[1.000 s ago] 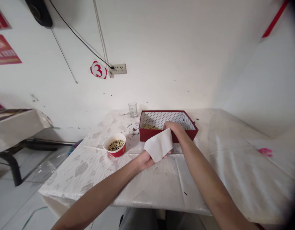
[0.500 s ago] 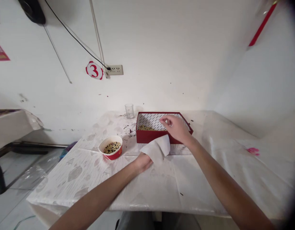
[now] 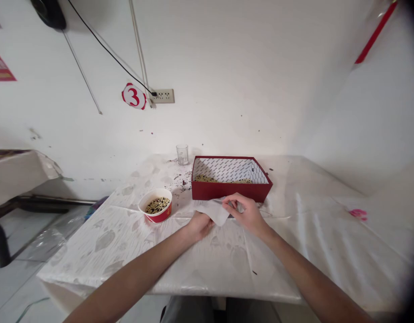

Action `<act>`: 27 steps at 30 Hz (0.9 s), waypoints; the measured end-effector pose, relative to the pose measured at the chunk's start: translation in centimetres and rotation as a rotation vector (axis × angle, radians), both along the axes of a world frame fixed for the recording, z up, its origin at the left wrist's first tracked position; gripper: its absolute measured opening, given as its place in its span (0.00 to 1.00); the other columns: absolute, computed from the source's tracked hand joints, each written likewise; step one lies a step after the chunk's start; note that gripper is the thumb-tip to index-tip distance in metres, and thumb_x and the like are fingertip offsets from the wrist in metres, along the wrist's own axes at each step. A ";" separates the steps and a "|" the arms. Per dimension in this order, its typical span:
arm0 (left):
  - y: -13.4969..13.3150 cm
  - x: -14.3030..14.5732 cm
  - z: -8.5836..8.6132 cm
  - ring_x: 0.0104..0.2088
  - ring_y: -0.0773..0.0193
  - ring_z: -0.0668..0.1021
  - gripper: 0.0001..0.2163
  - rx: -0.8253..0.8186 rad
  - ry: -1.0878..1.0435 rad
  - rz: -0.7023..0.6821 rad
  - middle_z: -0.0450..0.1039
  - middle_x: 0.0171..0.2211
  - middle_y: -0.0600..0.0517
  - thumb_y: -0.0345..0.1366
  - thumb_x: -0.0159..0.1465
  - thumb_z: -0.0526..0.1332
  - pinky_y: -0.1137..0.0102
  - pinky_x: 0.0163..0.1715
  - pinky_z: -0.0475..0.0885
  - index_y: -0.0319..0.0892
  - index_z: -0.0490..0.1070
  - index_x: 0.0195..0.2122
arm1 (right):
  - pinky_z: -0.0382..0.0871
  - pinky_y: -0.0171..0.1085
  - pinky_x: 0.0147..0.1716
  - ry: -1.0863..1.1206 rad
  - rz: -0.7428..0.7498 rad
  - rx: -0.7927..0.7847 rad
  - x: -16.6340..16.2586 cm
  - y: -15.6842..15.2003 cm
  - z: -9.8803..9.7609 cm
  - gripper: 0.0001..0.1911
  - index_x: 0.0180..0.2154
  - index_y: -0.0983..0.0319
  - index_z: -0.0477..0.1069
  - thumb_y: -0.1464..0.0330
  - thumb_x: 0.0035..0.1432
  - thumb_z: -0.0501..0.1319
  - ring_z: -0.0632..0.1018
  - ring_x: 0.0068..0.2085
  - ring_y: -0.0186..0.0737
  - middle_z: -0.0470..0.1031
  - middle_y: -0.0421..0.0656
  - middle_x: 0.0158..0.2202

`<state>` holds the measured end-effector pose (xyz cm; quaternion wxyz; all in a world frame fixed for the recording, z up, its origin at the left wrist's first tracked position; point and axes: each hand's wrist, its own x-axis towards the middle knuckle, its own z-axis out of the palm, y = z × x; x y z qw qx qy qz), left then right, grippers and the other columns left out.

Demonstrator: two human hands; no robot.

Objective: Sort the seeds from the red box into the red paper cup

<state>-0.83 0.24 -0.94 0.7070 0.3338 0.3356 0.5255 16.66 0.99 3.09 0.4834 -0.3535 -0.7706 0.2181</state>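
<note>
My left hand (image 3: 200, 225) is closed on a thin white piece of soft material (image 3: 211, 211), a sheet or a small pouch; I cannot tell which. It is held just above the table, in front of a dark red box (image 3: 227, 190). My right hand (image 3: 243, 211) is at the white piece's right edge, thumb and fingers pinched together; what they hold, if anything, is too small to make out. Inside the box, with its patterned white lining, lie pale and dark grains (image 3: 207, 178). To the left stands a red and white paper bowl (image 3: 162, 216) containing mixed light and black grains (image 3: 158, 205).
A clear glass (image 3: 182, 154) stands at the back near the wall. Dark bits (image 3: 183, 183) are scattered between bowl and box. A pale patterned plastic cover (image 3: 132, 260) lies over the table, with a small dark bit (image 3: 254, 272) near its front edge.
My right hand has come out from over the red box, down and toward me, to the white piece. The white piece has been lowered and lies flatter over my left hand.
</note>
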 end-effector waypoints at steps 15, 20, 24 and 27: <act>-0.7 0.2 0.9 0.49 0.55 0.79 0.18 0.016 -0.049 -0.044 0.80 0.46 0.43 0.26 0.55 0.69 0.60 0.55 0.72 0.40 0.76 0.48 | 0.71 0.39 0.32 -0.024 -0.119 0.225 -0.3 -0.6 -0.3 0.04 0.38 0.55 0.76 0.64 0.64 0.62 0.69 0.28 0.36 0.74 0.40 0.30; -0.6 0.0 1.2 0.50 0.55 0.79 0.13 -0.038 -0.142 -0.123 0.80 0.45 0.43 0.28 0.59 0.64 0.61 0.56 0.70 0.37 0.76 0.46 | 0.70 0.38 0.32 -0.030 -0.087 0.159 -0.1 -0.5 -0.1 0.05 0.39 0.55 0.76 0.63 0.63 0.63 0.69 0.28 0.36 0.74 0.40 0.30; -0.4 0.0 0.7 0.49 0.56 0.79 0.11 -0.086 -0.155 -0.188 0.80 0.44 0.41 0.27 0.62 0.61 0.60 0.57 0.69 0.35 0.76 0.45 | 0.70 0.38 0.31 -0.008 -0.046 0.146 0.3 -0.3 -0.1 0.09 0.46 0.54 0.75 0.64 0.63 0.64 0.69 0.28 0.36 0.78 0.41 0.37; -0.3 -0.1 0.1 0.45 0.58 0.79 0.11 -0.081 -0.181 -0.163 0.80 0.43 0.43 0.26 0.62 0.63 0.59 0.56 0.69 0.36 0.75 0.46 | 0.71 0.38 0.31 -0.011 -0.033 0.153 0.5 -0.2 -0.1 0.11 0.48 0.54 0.74 0.65 0.63 0.63 0.68 0.28 0.36 0.80 0.42 0.41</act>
